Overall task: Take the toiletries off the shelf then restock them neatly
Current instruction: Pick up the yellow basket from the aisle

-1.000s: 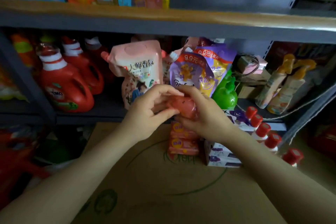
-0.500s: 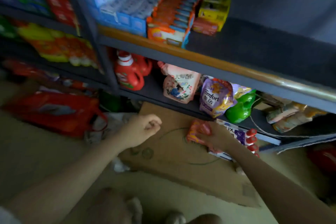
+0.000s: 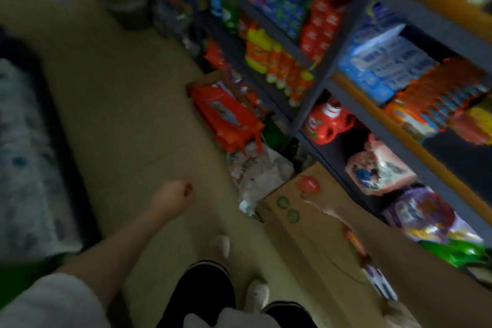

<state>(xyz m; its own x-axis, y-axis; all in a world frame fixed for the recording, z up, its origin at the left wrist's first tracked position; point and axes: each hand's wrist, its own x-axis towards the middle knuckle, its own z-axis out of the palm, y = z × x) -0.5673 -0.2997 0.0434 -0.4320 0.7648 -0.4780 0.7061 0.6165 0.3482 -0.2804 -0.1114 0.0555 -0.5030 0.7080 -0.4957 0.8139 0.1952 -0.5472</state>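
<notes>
Off the soap now — left hand [image 3: 174, 194] fisted

Cardboard sheet [image 3: 306, 224] on beige floor [image 3: 119, 114] (patterned bedding [image 3: 24, 168] left).

Left hand [image 3: 173, 196]: extended forward and low over the floor [image 3: 119, 114], forearm bare, a light sleeve [image 3: 53, 301] at the upper arm. Fingers [image 3: 187, 190] curled into a loose fist; whether they enclose anything cannot be determined owing to blur.

Right arm [image 3: 412, 261]: reaches forward across the cardboard sheet [image 3: 306, 234], forearm bare. Right hand [image 3: 310, 189] sits at the far end of that sheet, heavily motion-blurred, with a small red object [image 3: 308, 184] at its fingertips. Contact appears likely; the form of grip is not legible.

Legs: dark trouser legs [image 3: 207, 295] and pale-socked feet [image 3: 221, 245] on the floor, beside the sheet's near edge.
</notes>
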